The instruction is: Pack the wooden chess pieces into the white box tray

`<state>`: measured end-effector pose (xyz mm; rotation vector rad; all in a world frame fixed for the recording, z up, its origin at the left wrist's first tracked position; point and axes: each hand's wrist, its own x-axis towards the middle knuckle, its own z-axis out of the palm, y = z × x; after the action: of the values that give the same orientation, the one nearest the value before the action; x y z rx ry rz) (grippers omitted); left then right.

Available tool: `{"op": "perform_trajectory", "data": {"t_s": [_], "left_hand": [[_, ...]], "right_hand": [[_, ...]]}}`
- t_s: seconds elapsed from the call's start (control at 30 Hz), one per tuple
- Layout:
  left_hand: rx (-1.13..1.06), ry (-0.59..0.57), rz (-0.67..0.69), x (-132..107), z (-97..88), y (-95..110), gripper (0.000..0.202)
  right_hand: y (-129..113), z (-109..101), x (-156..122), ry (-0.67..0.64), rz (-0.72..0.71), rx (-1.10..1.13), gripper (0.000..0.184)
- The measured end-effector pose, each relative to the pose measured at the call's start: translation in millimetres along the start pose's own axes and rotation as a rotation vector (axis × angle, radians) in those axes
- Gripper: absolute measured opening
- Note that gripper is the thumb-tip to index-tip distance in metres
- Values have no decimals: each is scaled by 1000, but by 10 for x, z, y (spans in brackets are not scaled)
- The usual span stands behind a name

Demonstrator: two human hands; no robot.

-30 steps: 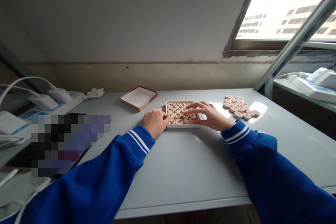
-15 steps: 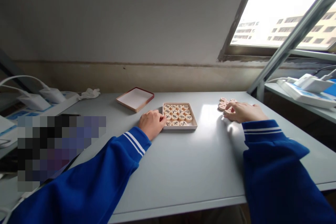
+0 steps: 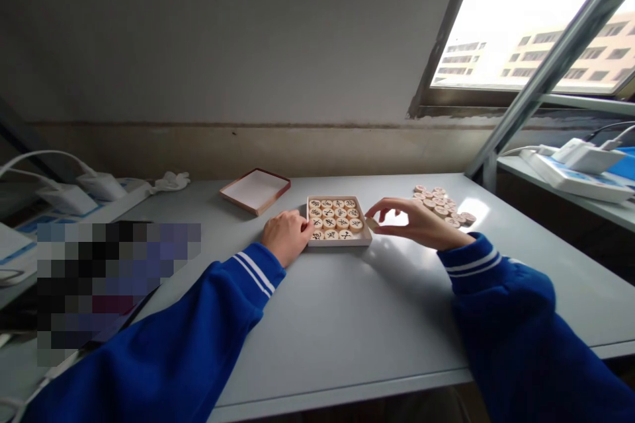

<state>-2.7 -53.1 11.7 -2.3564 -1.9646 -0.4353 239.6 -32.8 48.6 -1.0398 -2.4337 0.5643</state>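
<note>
A shallow box (image 3: 342, 242) holds rows of round wooden Chinese chess pieces (image 3: 329, 213), with dark characters facing up. The front right corner of the box shows bare bottom. My left hand (image 3: 288, 236) is closed at the box's left edge, its thumb and fingertips against the wall. Just right of the box, my right hand (image 3: 409, 221) pinches a single Chinese chess piece (image 3: 371, 223) between thumb and fingers. Farther right on the table lies a loose pile of Chinese chess pieces (image 3: 439, 201), partly stacked.
The box lid (image 3: 256, 189) rests upturned behind my left hand. Power strips with white chargers (image 3: 102, 183) stand at the left and on a right-hand shelf (image 3: 570, 198). A blurred-out flat object (image 3: 119, 277) lies left. A metal post (image 3: 489, 172) rises at the table's back right.
My right hand has moved left from the loose pile to the box's right side, carrying a Chinese chess piece. My left hand stays at the box.
</note>
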Motion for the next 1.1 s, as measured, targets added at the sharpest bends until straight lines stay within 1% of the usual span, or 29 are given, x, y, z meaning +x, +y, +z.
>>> {"op": "perform_trajectory", "data": {"t_s": [0.07, 0.17, 0.23, 0.4, 0.57, 0.67, 0.8, 0.9, 0.97, 1.0, 1.1], "left_hand": [[2, 4, 1, -1, 4, -2, 41], [-2, 1, 3, -5, 8, -9, 43], [-7, -3, 6, -8, 7, -10, 42], [-30, -13, -15, -8, -8, 5, 42], [-111, -43, -88, 22, -13, -24, 46], [-122, -37, -101, 37, -2, -41, 40], [-97, -22, -124, 33, 3, -24, 27], [-118, -18, -146, 31, 0, -19, 29], [-147, -7, -164, 46, 5, -37, 37], [-160, 4, -169, 61, 11, -51, 40], [-193, 43, -146, 139, 41, -99, 43]], "right_hand": [[-14, 120, 44, -1, -54, -22, 31], [31, 221, 69, 15, -51, -134, 27], [50, 235, 67, 16, -41, -197, 26], [25, 208, 51, -35, -85, -266, 24], [22, 199, 51, -25, -83, -278, 26], [9, 231, 62, -7, -66, -307, 24], [-54, 359, 110, 54, -21, -368, 21], [-105, 429, 145, 88, -16, -395, 23], [-102, 406, 151, 131, -15, -412, 26], [-80, 372, 148, 176, 0, -443, 27], [99, 223, 112, 351, 125, -628, 27]]}}
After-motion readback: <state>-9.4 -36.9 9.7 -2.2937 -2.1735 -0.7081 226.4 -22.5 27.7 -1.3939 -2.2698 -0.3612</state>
